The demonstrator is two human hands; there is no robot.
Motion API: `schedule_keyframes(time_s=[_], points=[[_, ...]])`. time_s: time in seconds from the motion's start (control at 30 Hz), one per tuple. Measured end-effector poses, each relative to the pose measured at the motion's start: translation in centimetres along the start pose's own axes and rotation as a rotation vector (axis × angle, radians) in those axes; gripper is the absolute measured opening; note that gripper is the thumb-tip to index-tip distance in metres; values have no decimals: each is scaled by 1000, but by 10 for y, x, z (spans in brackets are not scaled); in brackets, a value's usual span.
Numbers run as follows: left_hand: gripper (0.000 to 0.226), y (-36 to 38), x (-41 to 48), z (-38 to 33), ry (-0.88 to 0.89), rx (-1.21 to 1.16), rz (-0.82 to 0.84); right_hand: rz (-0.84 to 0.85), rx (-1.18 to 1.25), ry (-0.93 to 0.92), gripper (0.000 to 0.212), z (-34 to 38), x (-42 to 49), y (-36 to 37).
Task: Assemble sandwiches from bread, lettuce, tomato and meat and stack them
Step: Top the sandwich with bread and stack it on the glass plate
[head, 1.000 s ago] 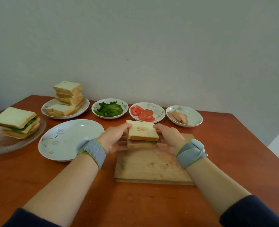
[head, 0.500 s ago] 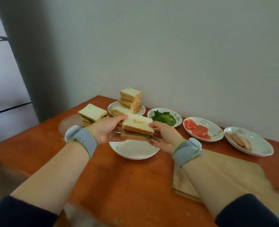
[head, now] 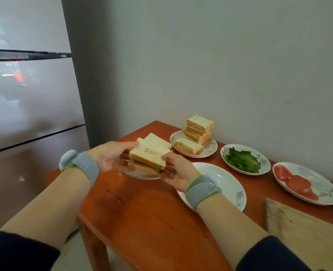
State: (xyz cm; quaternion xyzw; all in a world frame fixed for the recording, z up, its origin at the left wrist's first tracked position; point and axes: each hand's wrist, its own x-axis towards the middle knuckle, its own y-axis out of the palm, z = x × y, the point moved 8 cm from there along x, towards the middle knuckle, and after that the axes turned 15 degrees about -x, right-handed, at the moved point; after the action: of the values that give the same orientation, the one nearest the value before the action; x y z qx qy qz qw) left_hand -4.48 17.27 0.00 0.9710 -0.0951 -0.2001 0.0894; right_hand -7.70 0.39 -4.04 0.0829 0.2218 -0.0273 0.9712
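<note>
The left thumb [head: 130, 144] lies along the far left edge of the sandwich's top slice and the right thumb [head: 166, 157] presses on its near right corner. The other fingers of both hands curl underneath and are mostly hidden. So the left hand [head: 112, 156] and right hand [head: 178, 170] grip 1 sandwich [head: 149, 157] between them, palms turned inward. Green leaf and a pinkish layer show between its 2 slices.

The sandwich is held over a ribbed glass plate [head: 142, 175] near the left end of the table [head: 152, 216]. A second sandwich [head: 158, 140] sits on that plate just behind it. Whether the 2 touch cannot be told.

Each wrist carries a grey wristband, 1 on the left [head: 85, 166] and 1 on the right [head: 202, 189], and dark sleeves cover the upper forearms.

To the right along the wall stands a dish [head: 213, 151] with stacked bread slices [head: 199, 126]. Next comes a dish [head: 265, 165] of lettuce [head: 242, 160], and then a dish [head: 327, 196] of tomato slices [head: 296, 182]. A bare white plate [head: 231, 185] lies under the right wrist. A wooden cutting board [head: 298, 233] shows at the lower right. A refrigerator [head: 28, 98] stands left of the table.
</note>
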Motion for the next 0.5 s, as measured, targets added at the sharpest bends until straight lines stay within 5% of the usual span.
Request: schedule_keyframes(time_s=[0.5], points=[[34,-40,64,-8,-120,276,-147,26,-130,47,26,-10,53,25]])
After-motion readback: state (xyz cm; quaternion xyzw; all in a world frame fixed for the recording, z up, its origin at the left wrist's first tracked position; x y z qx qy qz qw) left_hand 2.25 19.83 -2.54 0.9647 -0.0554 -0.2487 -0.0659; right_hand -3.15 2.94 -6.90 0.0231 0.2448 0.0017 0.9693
